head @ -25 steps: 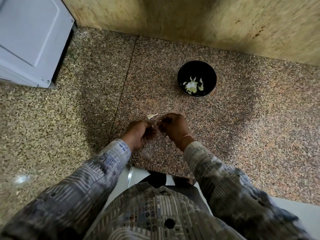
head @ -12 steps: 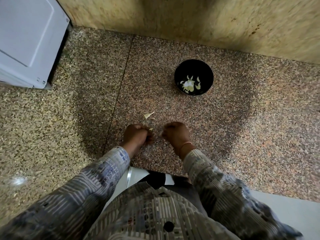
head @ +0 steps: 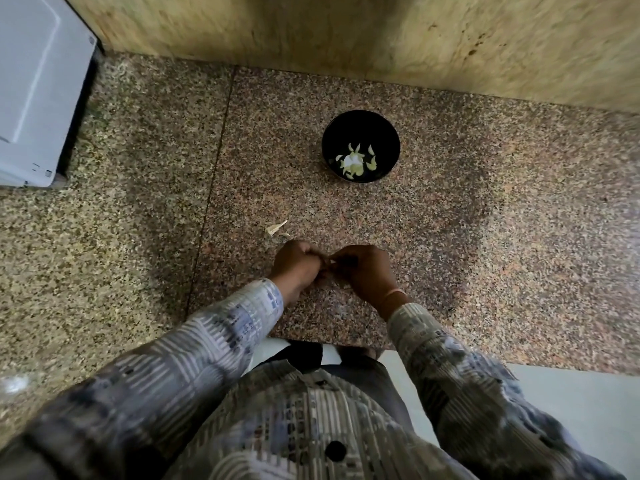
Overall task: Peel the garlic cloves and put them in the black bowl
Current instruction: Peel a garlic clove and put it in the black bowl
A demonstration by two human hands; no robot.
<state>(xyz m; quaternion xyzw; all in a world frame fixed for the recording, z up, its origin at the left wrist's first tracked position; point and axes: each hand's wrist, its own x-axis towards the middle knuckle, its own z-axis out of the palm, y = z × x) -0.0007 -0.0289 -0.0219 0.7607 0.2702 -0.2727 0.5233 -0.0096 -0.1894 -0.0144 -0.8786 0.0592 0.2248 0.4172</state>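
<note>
The black bowl [head: 360,123] stands on the speckled granite counter [head: 467,237] towards the back, with several pale garlic pieces [head: 354,161] in its bottom. My left hand [head: 298,263] and my right hand [head: 363,268] meet fingertip to fingertip near the counter's front edge, well short of the bowl. Their fingers are curled around something small between them, most likely a garlic clove, which is almost wholly hidden. A scrap of pale garlic skin [head: 276,228] lies on the counter just beyond my left hand.
A white appliance [head: 34,88] stands at the far left on the counter. A beige stone wall [head: 346,36] rises behind the bowl. The counter's front edge [head: 332,342] runs just under my wrists.
My hands, held a little apart half a second ago, have come together again. The skin scrap that was at my fingers a second ago lies on the counter. The view shifted slightly.
</note>
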